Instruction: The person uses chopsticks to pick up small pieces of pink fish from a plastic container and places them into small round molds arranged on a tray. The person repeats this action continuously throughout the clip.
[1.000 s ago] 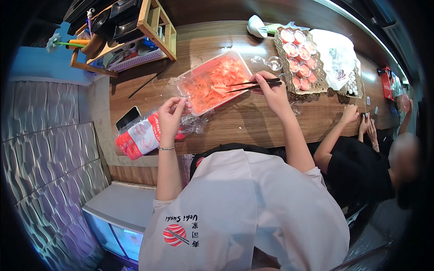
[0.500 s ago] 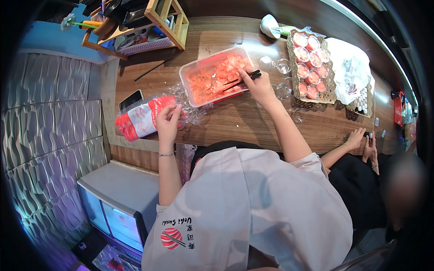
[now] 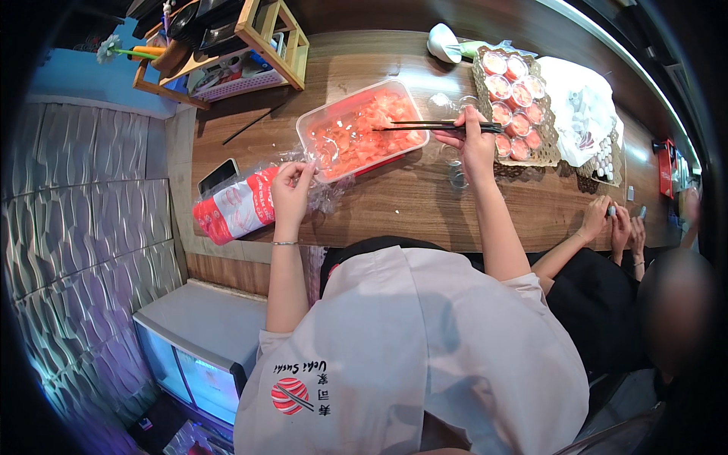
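Your right hand [image 3: 474, 148] gripped black chopsticks [image 3: 432, 127], tips over orange shreds [image 3: 371, 117] in the tub [image 3: 379, 160] on the table [image 3: 387, 216]; your left hand [image 3: 293, 188] was pinched beside it, its hold impossible to tell.

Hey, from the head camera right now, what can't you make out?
All in the head view:
Left hand: what, if anything, it pinches; clear wrap muddles the outline.
Black chopsticks: whether the tips touch the orange shreds; too small.
White bag: contents, hidden by its crumples.
Wooden shelf: top, cut off by upper edge.
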Tool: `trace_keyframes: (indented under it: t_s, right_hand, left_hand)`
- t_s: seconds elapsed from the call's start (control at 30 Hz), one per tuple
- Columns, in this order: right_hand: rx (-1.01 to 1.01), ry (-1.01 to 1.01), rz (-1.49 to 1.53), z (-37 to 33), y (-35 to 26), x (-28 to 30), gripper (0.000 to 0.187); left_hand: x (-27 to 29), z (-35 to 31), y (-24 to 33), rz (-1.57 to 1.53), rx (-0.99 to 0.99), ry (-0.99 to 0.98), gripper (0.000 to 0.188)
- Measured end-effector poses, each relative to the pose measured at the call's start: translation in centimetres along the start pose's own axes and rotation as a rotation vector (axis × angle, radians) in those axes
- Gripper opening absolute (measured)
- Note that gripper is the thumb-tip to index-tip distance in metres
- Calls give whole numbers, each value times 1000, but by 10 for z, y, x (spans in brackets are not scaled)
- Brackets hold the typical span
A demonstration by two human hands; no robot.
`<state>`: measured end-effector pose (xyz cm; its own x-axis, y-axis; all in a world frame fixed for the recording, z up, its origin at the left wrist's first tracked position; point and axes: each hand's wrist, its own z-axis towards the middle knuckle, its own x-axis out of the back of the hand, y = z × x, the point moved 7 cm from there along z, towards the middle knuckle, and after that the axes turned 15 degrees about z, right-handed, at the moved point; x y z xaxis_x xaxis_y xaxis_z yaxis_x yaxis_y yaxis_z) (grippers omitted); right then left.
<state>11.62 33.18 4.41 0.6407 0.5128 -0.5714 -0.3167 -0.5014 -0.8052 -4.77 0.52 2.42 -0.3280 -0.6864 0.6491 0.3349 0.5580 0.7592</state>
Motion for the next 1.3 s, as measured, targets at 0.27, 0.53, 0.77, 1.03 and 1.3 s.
trace_keyframes:
  t_s: [0.27,0.53,0.77,1.03,1.3]
  right_hand:
    - [38,109,8,10,24,31,35]
    - [34,72,229,-2,4,3,35]
    - [-16,45,430,-16,8,-6,31]
    - [-41,21,447,-26,-11,-9,32]
    - [-12,22,297,-31,-4,-4,31]
  left_hand:
    - [-38,20,-2,-513,253,-155,21]
    - [-85,24,16,-472,245,-333,20]
    - [-99,14,43,-572,192,-310,16]
    - [-111,9,21,-642,374,-474,12]
    - [-96,5,58,-863,308,-451,8]
